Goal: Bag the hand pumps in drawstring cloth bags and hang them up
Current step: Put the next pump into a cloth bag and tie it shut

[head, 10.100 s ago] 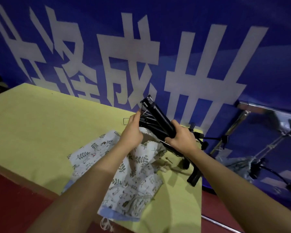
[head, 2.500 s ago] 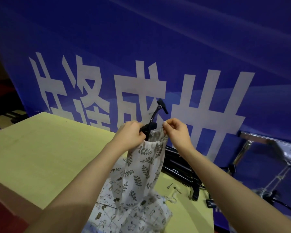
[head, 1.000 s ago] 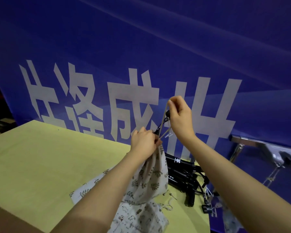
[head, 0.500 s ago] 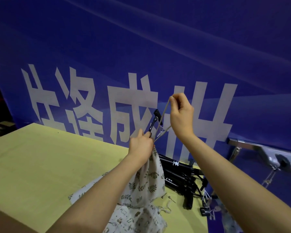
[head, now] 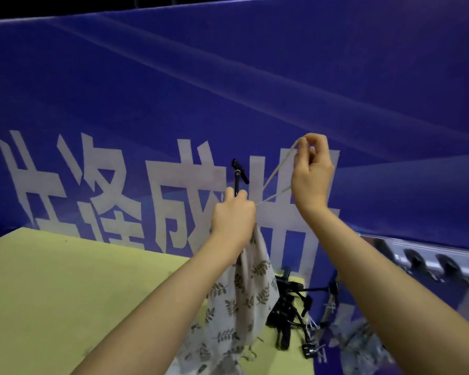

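An event or hall space: a printed blue banner [head: 228,90] behind a yellow-green table [head: 65,293].

Your cloth bag [head: 241,299] off-white with grey-green leaf sprigs, its drawstring [head: 278,169] pale beige, your pump [head: 238,171] black, the table [head: 65,280] yellow-green, the banner [head: 228,90] deep blue with white characters.

- Two hands: the left hand [head: 234,217] and the right hand [head: 312,171].
- One leaf-print cloth bag [head: 237,301] held up, with one hand pump handle [head: 238,174] sticking out of its top.
- One drawstring [head: 275,180], seen as two strands.
- One heap of black hand pumps [head: 289,309] on the table [head: 65,293]; their number cannot be told.
- One blue banner [head: 228,90] with four white characters.
- One metal rail [head: 428,259] at right.
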Tool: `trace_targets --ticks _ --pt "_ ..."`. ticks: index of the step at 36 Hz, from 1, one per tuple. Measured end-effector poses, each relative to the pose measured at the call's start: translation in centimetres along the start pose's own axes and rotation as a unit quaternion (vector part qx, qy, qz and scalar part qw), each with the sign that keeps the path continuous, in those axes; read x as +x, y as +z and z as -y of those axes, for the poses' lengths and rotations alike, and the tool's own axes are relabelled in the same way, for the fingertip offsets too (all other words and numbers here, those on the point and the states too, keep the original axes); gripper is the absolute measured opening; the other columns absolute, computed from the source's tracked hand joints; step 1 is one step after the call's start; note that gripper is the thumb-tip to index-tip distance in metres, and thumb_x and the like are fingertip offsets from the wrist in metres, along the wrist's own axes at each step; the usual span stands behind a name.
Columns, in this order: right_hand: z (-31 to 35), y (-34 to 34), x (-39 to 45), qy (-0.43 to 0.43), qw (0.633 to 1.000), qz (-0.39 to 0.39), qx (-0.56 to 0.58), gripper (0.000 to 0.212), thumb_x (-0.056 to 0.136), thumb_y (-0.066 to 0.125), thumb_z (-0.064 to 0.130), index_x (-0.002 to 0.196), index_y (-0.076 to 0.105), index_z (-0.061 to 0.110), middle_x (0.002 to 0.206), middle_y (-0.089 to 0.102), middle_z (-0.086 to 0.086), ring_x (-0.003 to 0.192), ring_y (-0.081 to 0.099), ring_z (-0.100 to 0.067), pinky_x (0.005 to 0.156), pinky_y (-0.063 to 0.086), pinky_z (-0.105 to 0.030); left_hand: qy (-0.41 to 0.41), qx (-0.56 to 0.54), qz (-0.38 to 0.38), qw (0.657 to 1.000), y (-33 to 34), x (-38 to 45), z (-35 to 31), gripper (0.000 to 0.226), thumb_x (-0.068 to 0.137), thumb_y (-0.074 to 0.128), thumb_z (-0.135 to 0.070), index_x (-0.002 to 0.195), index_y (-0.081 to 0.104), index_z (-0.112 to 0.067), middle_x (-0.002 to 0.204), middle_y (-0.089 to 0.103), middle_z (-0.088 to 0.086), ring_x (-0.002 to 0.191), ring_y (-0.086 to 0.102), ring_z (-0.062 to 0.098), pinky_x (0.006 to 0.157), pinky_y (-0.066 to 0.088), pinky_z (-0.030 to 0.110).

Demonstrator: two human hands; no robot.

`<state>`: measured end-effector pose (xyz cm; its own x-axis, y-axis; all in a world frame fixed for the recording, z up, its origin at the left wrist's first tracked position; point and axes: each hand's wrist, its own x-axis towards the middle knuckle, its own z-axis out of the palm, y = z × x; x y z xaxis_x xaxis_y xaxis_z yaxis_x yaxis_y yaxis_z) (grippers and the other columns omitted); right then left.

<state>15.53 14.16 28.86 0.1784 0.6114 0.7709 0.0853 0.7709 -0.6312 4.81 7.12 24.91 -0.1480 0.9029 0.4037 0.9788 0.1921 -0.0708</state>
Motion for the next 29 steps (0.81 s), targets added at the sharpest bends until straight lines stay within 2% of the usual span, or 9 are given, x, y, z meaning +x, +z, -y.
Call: trace_targets --ticks 4,10,14,18,20,24,26,29 --pt "-0.4 -3.6 1.6 -0.015 1.000 -0.008 -0.009 0.009 0.101 0.043 0.018 0.094 0.049 0.018 0.060 0.043 0.010 0.046 0.036 -0.003 0.045 0.030 -0.017 0.009 0.003 -0.002 1.000 -0.8 0.6 -4.3 0.028 0.087 0.051 0.003 0.112 0.060 -0.005 0.122 0.049 0.009 0.120 0.037 0.031 0.067 0.039 0.034" --pt "-2.7 -10.1 3.6 -0.002 1.000 -0.012 -0.025 0.010 0.101 0.044 0.019 0.093 0.050 0.018 0.060 0.043 0.010 0.048 0.033 -0.003 0.047 0.030 -0.021 0.028 -0.004 0.022 0.999 -0.6 0.8 -11.7 0.030 0.086 0.052 0.003 0.115 0.057 -0.004 0.129 0.045 0.012 0.122 0.036 0.032 0.069 0.041 0.034" --pt "-4.5 -15.0 4.5 0.009 1.000 0.004 -0.026 0.010 0.100 0.046 0.019 0.091 0.050 0.018 0.060 0.042 0.010 0.049 0.033 -0.004 0.047 0.030 -0.020 0.025 -0.006 0.063 0.998 0.3 1.0 -17.4 0.030 0.087 0.053 0.000 0.116 0.057 -0.005 0.133 0.041 0.012 0.125 0.035 0.031 0.078 0.043 0.034" --pt "-6.4 -19.1 5.2 0.024 0.998 0.057 -0.022 0.011 0.099 0.048 0.018 0.089 0.052 0.017 0.062 0.042 0.009 0.053 0.032 -0.009 0.050 0.029 -0.021 0.018 -0.020 0.091 0.996 1.7 0.9 -22.2 0.032 0.087 0.051 -0.001 0.119 0.056 -0.007 0.134 0.041 0.011 0.126 0.037 0.031 0.082 0.043 0.036" --pt "-7.5 -21.1 5.2 0.029 0.995 0.096 -0.017 0.013 0.099 0.048 0.018 0.087 0.052 0.016 0.062 0.041 0.006 0.056 0.032 -0.013 0.051 0.030 -0.026 0.023 -0.028 0.095 0.995 2.8 0.6 -24.4 0.032 0.088 0.048 -0.002 0.118 0.057 -0.007 0.131 0.045 0.010 0.124 0.039 0.030 0.091 0.040 0.037" --pt "-9.7 -24.9 4.6 0.046 0.984 0.175 -0.011 0.015 0.099 0.048 0.017 0.084 0.052 0.019 0.062 0.041 0.000 0.058 0.033 -0.018 0.053 0.031 -0.035 0.004 -0.064 0.093 0.994 5.2 0.0 -27.6 0.026 0.091 0.050 -0.017 0.111 0.063 -0.009 0.123 0.055 0.007 0.119 0.044 0.029 0.098 0.033 0.037" --pt "-11.2 -27.3 4.3 0.067 0.976 0.205 -0.007 0.015 0.098 0.049 0.016 0.084 0.052 0.019 0.062 0.041 -0.001 0.058 0.032 -0.019 0.054 0.032 -0.034 -0.004 -0.072 0.111 0.991 6.4 -0.6 -29.9 0.027 0.090 0.051 -0.021 0.111 0.063 -0.008 0.118 0.058 0.006 0.117 0.045 0.028 0.098 0.033 0.035" --pt "-12.6 -30.0 3.7 0.104 0.964 0.244 0.002 0.014 0.098 0.049 0.013 0.085 0.054 0.015 0.062 0.041 -0.001 0.054 0.032 -0.014 0.051 0.033 -0.027 0.001 -0.066 0.139 0.988 7.4 -1.5 -32.7 0.027 0.089 0.051 -0.023 0.108 0.064 -0.008 0.114 0.060 0.006 0.115 0.047 0.028 0.096 0.034 0.035"
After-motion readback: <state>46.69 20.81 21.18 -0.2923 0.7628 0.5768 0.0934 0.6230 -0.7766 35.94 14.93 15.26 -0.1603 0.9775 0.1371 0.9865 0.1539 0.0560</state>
